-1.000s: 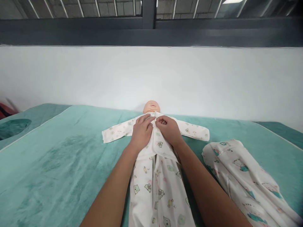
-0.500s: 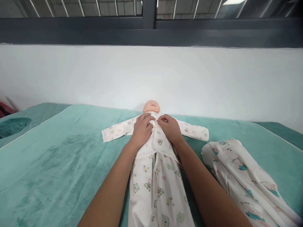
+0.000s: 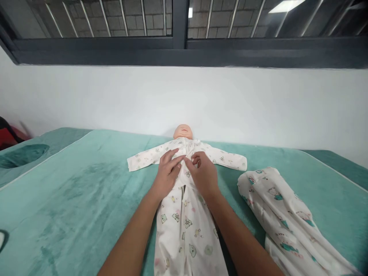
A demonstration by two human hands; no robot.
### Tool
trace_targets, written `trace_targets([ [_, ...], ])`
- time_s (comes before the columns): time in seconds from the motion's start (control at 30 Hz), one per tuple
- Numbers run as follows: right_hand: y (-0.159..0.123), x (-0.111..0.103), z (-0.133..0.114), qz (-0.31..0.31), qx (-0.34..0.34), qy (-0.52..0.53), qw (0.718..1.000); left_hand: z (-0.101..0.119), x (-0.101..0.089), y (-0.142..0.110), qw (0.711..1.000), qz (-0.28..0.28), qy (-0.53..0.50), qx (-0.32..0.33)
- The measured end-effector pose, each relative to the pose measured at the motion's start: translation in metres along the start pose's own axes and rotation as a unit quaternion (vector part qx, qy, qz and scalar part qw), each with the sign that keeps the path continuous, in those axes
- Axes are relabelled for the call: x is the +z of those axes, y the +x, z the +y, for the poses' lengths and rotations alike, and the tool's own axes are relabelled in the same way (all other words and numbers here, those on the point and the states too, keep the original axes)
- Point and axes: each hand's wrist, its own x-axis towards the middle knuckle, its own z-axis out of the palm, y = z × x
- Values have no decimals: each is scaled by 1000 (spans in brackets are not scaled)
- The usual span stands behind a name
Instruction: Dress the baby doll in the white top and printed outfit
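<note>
A doll [image 3: 183, 131] lies on its back on a green sheet [image 3: 86, 207], its head at the far edge just beside the white wall [image 3: 184, 96]. Below the head, in the middle of the scene, is a white shirt [image 3: 184, 178] printed with small animals, its left sleeve [image 3: 142, 159] and right sleeve [image 3: 230, 160] spread out to the two sides. White trousers [image 3: 186, 230] with a similar print run from the shirt's lower edge toward the near side, between the person's forearms. The left hand [image 3: 166, 170] is on the left part of the shirt's front, its fingers moderately spread and the index finger pointing right to the middle of the chest; whether the tips grip any cloth I cannot tell. The right hand [image 3: 204, 172] is on the right part of the front, its fingers curled, with thumb and index finger narrow at the middle edge, close to the left index fingertip; I cannot tell whether fabric is pinched there. To the right of the right forearm, apart from the doll, lies a loosely folded white cloth [image 3: 283, 214] with teal bear figures, stretching toward the near right corner. At the far left is a red and black item [image 3: 7, 138], cut off by the edge. Above the wall runs a dark window frame [image 3: 184, 55], with metal bars [image 3: 123, 17] behind the glass.
</note>
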Motion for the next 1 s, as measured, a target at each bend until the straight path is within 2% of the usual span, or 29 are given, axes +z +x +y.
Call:
trace_targets([
  [0.07,-2,-2,-2,-35,-46,-69,996,1,-1,-5,1000,-11,2,0],
  [0.13,-1,-1,-3,-48,-64,-113,990,1,-1,-4,1000,-16,5,4],
  [0.27,5,0,-2,-50,-79,-131,987,-1,1,2,1000,-20,17,11],
  [0.33,8,-3,0,-63,-77,-94,991,-3,1,4,999,-18,25,17],
  [0.4,12,-10,2,-106,-62,-30,992,-4,2,5,999,-15,35,20],
  [0.5,18,-22,6,-181,-50,62,980,-4,2,6,998,-12,49,22],
  [0.6,22,-28,11,-212,-45,111,970,-2,2,7,998,-12,54,25],
  [0.7,23,-26,14,-204,-30,119,971,0,1,10,998,-18,49,24],
  [0.83,22,-16,12,-139,-23,72,987,1,1,18,999,-36,26,0],
  [1.0,20,-6,10,-90,-17,34,995,6,4,25,999,-35,24,-22],
])
